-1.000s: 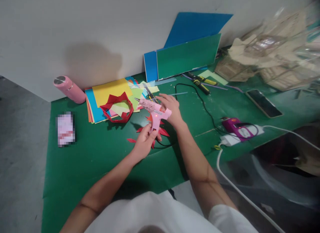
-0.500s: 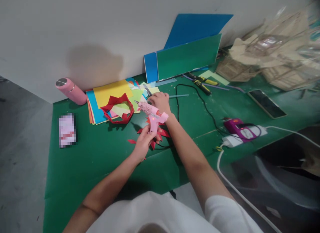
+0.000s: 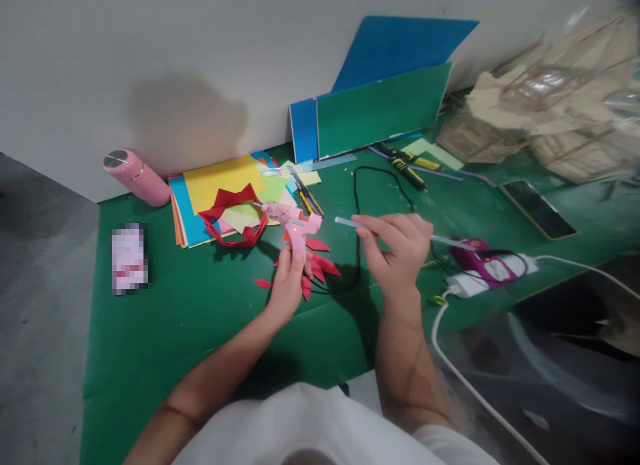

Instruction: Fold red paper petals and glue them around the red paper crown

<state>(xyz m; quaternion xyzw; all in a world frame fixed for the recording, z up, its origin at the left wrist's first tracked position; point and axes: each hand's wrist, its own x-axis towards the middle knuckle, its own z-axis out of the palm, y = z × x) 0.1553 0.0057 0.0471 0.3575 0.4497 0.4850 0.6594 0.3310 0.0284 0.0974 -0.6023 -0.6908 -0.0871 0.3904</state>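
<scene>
My left hand (image 3: 287, 282) is closed round the handle of a pink glue gun (image 3: 293, 224), held upright over red paper points (image 3: 317, 258) on the green mat (image 3: 190, 318). The gun's nozzle faces left toward a red paper crown (image 3: 235, 215). A black cord (image 3: 357, 225) runs from the gun across the mat. My right hand (image 3: 397, 248) pinches a clear glue stick (image 3: 350, 222), held level to the right of the gun and apart from it.
Coloured paper sheets (image 3: 215, 185) lie behind the crown, with a pink bottle (image 3: 135, 177) at the left. Blue and green boards (image 3: 383, 108) lean on the wall. Cutters (image 3: 407, 165), a phone (image 3: 537, 208), a purple device (image 3: 483, 258) on a white power strip and crumpled plastic lie to the right.
My right hand left the paper pile behind the gun and came back to the right holding a glue stick. The left hand kept the gun almost still.
</scene>
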